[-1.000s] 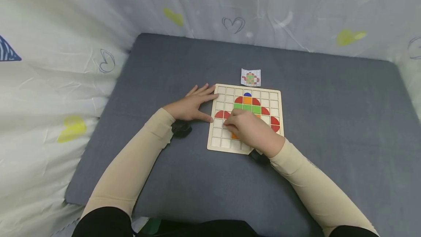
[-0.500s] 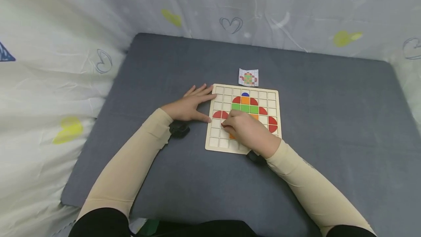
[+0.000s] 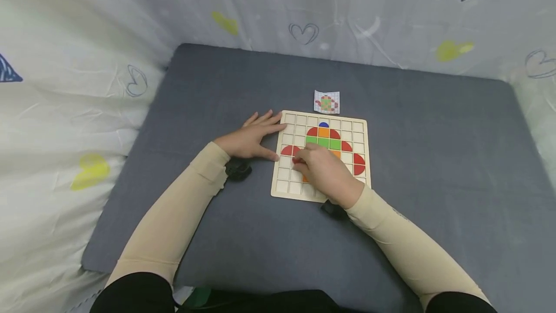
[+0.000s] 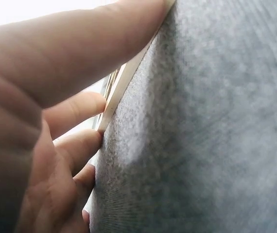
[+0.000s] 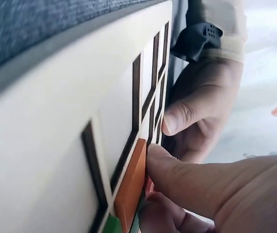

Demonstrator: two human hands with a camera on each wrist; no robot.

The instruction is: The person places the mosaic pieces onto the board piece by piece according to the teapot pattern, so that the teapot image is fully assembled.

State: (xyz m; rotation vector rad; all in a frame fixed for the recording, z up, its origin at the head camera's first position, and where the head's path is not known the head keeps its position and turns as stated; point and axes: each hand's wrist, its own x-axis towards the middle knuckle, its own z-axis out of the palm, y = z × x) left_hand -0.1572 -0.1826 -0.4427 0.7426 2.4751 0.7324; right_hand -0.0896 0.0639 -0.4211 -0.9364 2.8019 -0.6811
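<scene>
A pale wooden grid board point(image 3: 282, 186) lies on the table, set with red, orange, green and blue tiles. My left hand point(image 3: 247, 141) is spread flat at its left side, thumb and fingertips against the edge. Over the lower middle of the grid, my right hand point(image 3: 326, 169) pinches a small red tile point(image 3: 297, 161) between thumb and fingers, below two red quarter-circle tiles point(image 3: 290, 150). The fingers mostly hide this tile. In the right wrist view, the right thumb point(image 5: 177, 174) is beside an orange tile point(image 5: 131, 187) seated in a cell.
Beyond the board's far edge lies a small printed card point(image 3: 326, 103) with a coloured grid pattern. The table point(image 3: 243, 91) has a dark grey cover, and a white printed curtain point(image 3: 260, 8) hangs behind it and at the left.
My right hand has shifted slightly left, and more red shows under its fingertips. The left hand keeps its place at the board's edge. The head view has turned a little.
</scene>
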